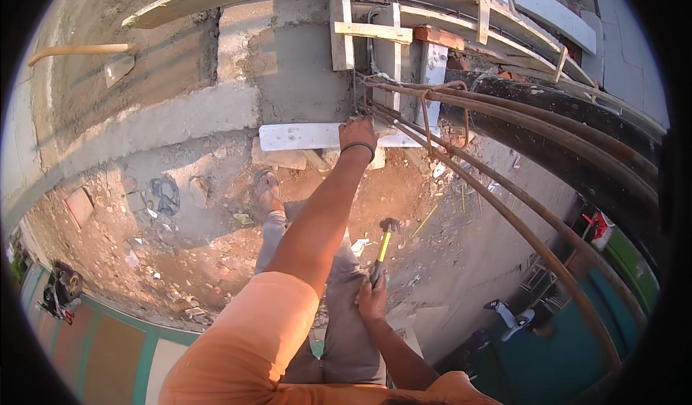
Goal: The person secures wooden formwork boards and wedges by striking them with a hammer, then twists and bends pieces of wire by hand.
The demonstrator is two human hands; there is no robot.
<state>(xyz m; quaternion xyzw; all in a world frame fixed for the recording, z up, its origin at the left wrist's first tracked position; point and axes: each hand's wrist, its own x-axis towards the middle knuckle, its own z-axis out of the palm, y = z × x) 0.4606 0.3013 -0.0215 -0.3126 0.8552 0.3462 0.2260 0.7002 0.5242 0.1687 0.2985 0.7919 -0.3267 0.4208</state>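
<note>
My left hand [357,132], with a dark band at the wrist, reaches forward to a whitish board [303,136] on edge below wet grey concrete [299,81]. Its fingers curl at the board's top edge, beside the lower ends of rusty rebar [404,120]; what they pinch is too small to make out. Low by my thigh, my right hand [372,300] is closed around the dark grip of a claw hammer [383,250]. The hammer has a yellow shaft, and its head points away from me.
Long rebar and a thick black pipe [555,135] slant across the right side. Wooden formwork [342,27] stands above the concrete. Rubble and a dark plastic bag [166,194] lie on the dirt at left. Another person [515,318] is at lower right.
</note>
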